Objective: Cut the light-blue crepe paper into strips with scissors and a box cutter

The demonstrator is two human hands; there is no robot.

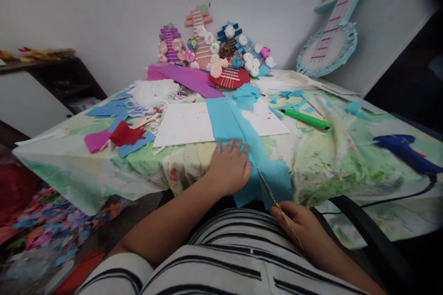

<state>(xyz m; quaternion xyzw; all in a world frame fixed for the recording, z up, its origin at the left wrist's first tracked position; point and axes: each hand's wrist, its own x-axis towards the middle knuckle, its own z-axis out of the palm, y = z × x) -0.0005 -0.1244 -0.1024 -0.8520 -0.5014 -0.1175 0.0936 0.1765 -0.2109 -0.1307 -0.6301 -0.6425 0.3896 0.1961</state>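
1 L hand (231,166) flat on blue sheet (223,122); R hand (289,219) gripping thin tool (271,195), tip at sheet.

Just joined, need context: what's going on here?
The person's left hand lies flat on blue sheet material that runs across a white board and over the near edge of a table. The right hand grips a thin tool, its tip at a split in the material.

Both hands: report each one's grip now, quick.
Left hand: open, palm down on the blue paper, holding nothing.
Right hand: closed, holding a thin tool, its tip at the paper.
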